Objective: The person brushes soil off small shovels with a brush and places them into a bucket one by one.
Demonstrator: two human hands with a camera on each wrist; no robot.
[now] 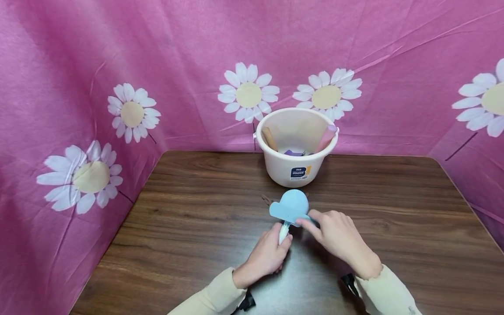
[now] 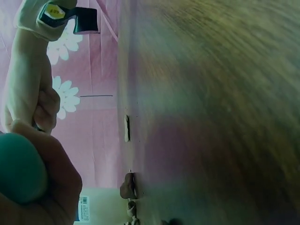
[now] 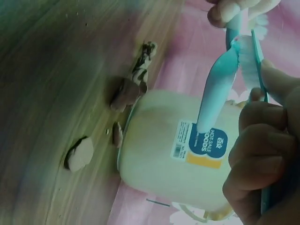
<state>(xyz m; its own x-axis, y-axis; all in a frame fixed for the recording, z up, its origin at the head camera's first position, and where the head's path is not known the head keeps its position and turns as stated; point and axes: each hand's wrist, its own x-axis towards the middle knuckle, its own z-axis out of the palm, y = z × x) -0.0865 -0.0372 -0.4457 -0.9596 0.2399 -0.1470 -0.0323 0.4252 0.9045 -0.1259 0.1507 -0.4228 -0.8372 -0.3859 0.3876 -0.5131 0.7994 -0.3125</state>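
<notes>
My left hand [image 1: 265, 251] grips the pale handle of a light-blue toy shovel [image 1: 296, 199] with a rounded blade. The handle's rounded teal end [image 2: 21, 166] bulges out of the fist in the left wrist view. My right hand [image 1: 341, 236] holds a light-blue brush [image 1: 280, 211], its back lying across the shovel in the head view. From the right wrist, white bristles [image 3: 248, 61] face the shovel near where handle and blade meet. Brown clay-like lumps [image 3: 125, 94] and a paler flat piece [image 3: 79, 153] lie on the table beyond the hands.
Behind the hands, a white bucket [image 1: 275, 168] with a label stands at the table's back edge. It holds a tan stick [image 1: 270, 139], a pink-and-purple rod [image 1: 326, 139] and a purple piece [image 1: 293, 153]. Pink flowered cloth [image 1: 189, 65] hangs around the brown wooden table [image 1: 189, 218].
</notes>
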